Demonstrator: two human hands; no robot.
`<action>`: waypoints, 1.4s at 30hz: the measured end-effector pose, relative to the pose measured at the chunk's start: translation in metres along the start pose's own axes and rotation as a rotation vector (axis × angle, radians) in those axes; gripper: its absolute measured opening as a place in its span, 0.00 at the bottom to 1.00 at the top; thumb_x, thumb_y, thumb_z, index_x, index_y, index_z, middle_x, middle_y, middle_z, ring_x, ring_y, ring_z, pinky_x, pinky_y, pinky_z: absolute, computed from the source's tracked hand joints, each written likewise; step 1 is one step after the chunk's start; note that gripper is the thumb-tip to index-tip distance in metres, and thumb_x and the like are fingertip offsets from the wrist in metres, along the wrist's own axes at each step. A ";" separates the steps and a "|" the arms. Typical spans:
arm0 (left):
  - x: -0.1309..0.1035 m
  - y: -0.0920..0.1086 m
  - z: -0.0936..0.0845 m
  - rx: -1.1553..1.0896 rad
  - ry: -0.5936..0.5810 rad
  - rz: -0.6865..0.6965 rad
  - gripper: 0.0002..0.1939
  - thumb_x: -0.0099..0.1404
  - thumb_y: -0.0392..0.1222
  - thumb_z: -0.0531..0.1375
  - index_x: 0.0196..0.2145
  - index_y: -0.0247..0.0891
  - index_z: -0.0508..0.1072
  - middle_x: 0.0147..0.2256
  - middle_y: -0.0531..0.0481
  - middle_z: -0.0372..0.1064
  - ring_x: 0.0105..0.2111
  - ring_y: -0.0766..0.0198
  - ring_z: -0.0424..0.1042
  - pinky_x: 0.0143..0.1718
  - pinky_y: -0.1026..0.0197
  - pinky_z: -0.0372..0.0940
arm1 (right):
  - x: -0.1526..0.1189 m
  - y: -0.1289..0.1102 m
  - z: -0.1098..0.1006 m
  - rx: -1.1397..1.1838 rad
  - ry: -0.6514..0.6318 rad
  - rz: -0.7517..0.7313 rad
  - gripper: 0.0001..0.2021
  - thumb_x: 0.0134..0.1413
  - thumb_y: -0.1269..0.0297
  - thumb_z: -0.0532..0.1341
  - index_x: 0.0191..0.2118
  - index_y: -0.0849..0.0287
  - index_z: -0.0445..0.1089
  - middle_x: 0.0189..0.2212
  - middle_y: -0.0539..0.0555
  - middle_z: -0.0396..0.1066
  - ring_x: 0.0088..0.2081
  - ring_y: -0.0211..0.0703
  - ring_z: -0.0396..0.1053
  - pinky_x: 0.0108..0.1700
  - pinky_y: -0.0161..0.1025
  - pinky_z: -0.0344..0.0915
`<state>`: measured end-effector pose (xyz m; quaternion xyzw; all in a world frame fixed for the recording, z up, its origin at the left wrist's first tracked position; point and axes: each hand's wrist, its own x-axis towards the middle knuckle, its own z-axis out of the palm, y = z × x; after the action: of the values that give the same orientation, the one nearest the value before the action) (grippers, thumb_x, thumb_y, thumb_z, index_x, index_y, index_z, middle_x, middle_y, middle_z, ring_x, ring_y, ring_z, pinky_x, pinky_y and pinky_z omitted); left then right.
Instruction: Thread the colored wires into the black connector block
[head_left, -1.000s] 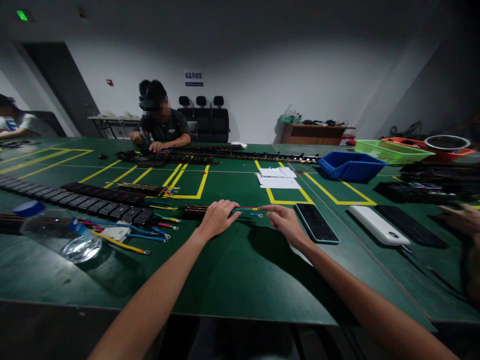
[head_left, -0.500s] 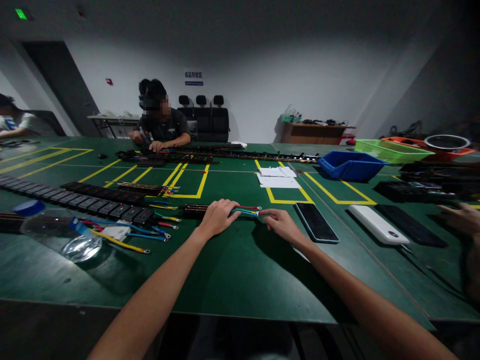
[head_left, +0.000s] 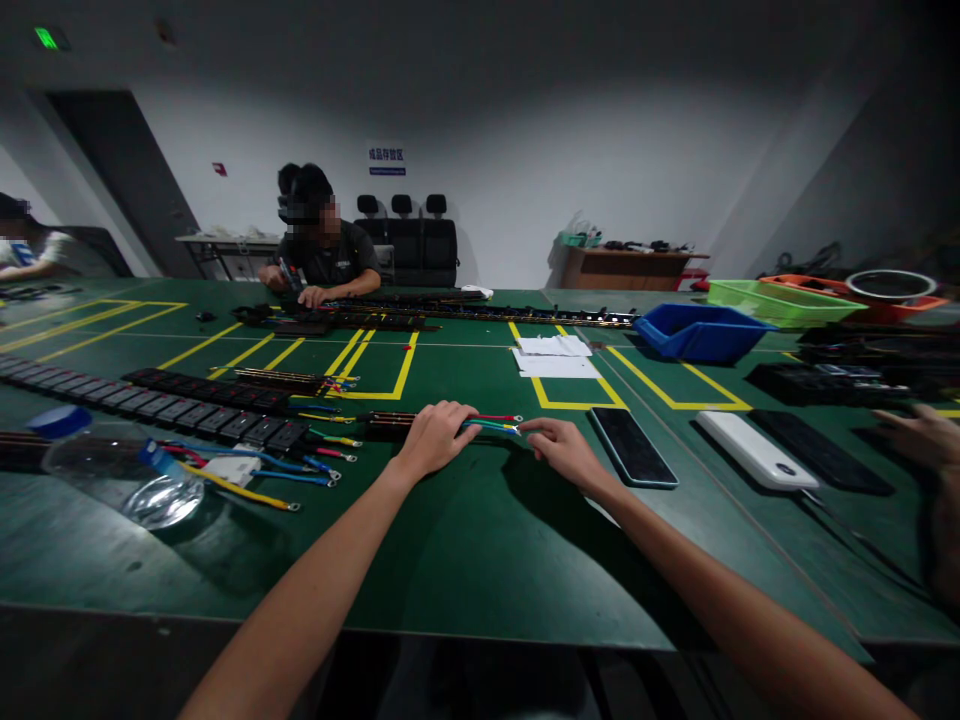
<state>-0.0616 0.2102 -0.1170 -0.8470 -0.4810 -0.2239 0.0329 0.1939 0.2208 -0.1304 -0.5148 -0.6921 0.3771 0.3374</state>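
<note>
My left hand [head_left: 433,440] lies closed over a bundle of coloured wires, fingers on top and thumb along the near side. To its left, dark, copper-edged strips [head_left: 384,424] of the same assembly stick out. Red, green and blue wires [head_left: 493,425] with metal ring terminals come out to the right of the hand. My right hand [head_left: 559,450] is at those terminals, index fingertip at the blue and green wire ends. Its thumb is apart from the index finger and the other fingers are curled; nothing shows held in it. The wires under my left palm are hidden.
Left are a bottle [head_left: 105,470], black segmented modules [head_left: 172,402] and lugged wires [head_left: 255,492]. Right are a phone [head_left: 634,447], a white power bank [head_left: 754,450] and a blue bin [head_left: 697,332]. A co-worker [head_left: 326,250] sits opposite; another person's hand [head_left: 919,435] is at the right edge.
Both hands stay nearly in place at the wires. The blue and green wire ends by my right index fingertip have shifted very slightly. The whole view has moved down a little.
</note>
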 end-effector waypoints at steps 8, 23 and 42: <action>0.000 0.000 0.000 -0.028 -0.005 0.001 0.14 0.76 0.49 0.53 0.51 0.40 0.72 0.46 0.48 0.75 0.44 0.58 0.72 0.44 0.55 0.64 | -0.007 -0.012 -0.004 0.146 0.071 -0.037 0.23 0.49 0.59 0.58 0.48 0.68 0.77 0.18 0.48 0.64 0.21 0.36 0.58 0.24 0.34 0.52; 0.001 0.001 -0.001 0.000 -0.015 -0.008 0.14 0.76 0.48 0.54 0.51 0.40 0.72 0.46 0.48 0.75 0.44 0.58 0.72 0.44 0.55 0.64 | 0.001 0.007 0.002 -0.107 -0.014 -0.022 0.22 0.51 0.67 0.56 0.50 0.66 0.78 0.18 0.49 0.68 0.22 0.39 0.63 0.27 0.35 0.54; 0.000 0.001 -0.002 -0.023 -0.011 -0.004 0.14 0.76 0.48 0.54 0.51 0.39 0.72 0.46 0.48 0.75 0.44 0.58 0.72 0.44 0.55 0.64 | -0.004 -0.006 -0.003 0.036 0.094 -0.101 0.24 0.50 0.61 0.56 0.49 0.67 0.77 0.18 0.48 0.66 0.21 0.39 0.61 0.25 0.35 0.55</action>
<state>-0.0612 0.2096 -0.1149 -0.8475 -0.4805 -0.2248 0.0203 0.1944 0.2161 -0.1241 -0.4901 -0.6938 0.3473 0.3973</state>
